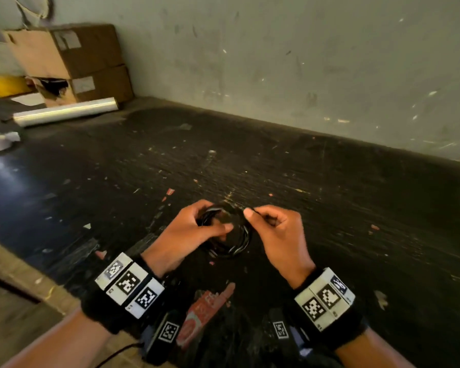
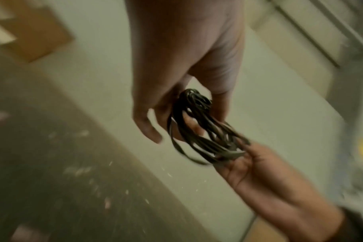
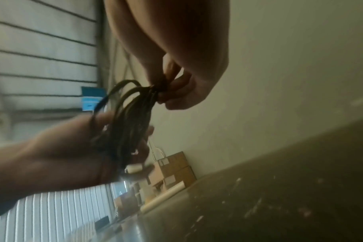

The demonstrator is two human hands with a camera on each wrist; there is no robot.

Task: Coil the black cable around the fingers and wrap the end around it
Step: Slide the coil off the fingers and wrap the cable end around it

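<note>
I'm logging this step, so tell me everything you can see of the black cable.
The black cable is thin, glossy and plastic-looking, gathered into a loose ring of many loops held just above the dark table. The left hand grips one side, the loops passing round its fingers. The right hand pinches the opposite side between thumb and fingertips. Its free end and any plug cannot be made out.

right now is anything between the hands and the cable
Nothing visible. The left hand already holds one side of the coiled cable, and the right hand pinches the other side; both touch it directly.
</note>
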